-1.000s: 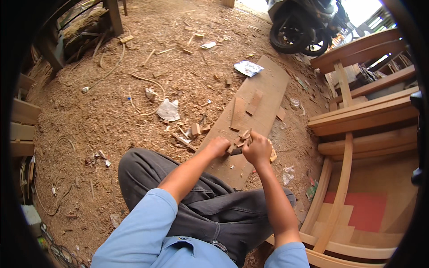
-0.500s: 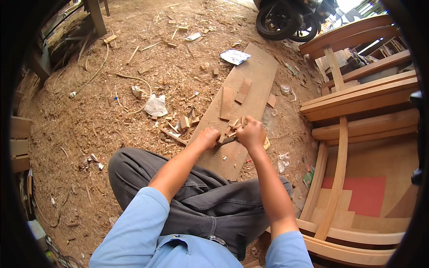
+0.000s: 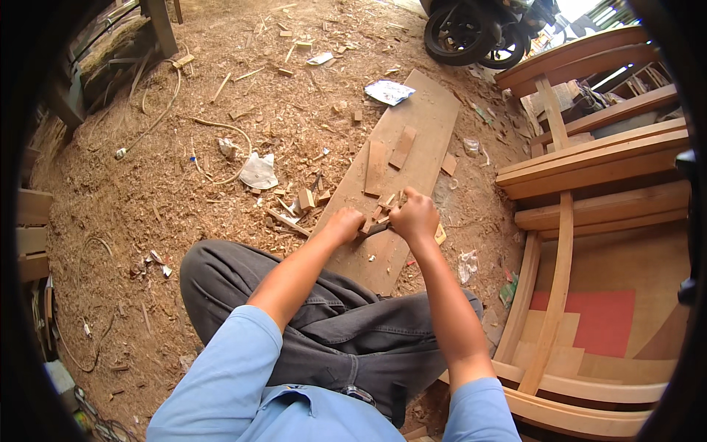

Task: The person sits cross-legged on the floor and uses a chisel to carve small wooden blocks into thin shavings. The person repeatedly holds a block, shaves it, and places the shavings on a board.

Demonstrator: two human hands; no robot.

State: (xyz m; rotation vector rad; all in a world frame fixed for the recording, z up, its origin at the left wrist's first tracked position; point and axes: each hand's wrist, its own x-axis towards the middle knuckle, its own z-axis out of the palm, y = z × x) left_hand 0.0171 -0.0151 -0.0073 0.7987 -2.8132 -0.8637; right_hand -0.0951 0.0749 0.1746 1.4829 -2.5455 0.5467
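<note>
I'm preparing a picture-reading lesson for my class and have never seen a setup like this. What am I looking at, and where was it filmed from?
There is no machine here: a person works with two bare hands. A wide fisheye camera on the person's head looks down, so edges bend and the picture's left is the person's left. Past the dark trousers lies a long board, bearing two flat wood pieces and a white packet. The left hand and right hand are closed, close together over the board. Small wood bits and a narrow dark thing show between them; exactly what each grips is too small to tell.
</note>
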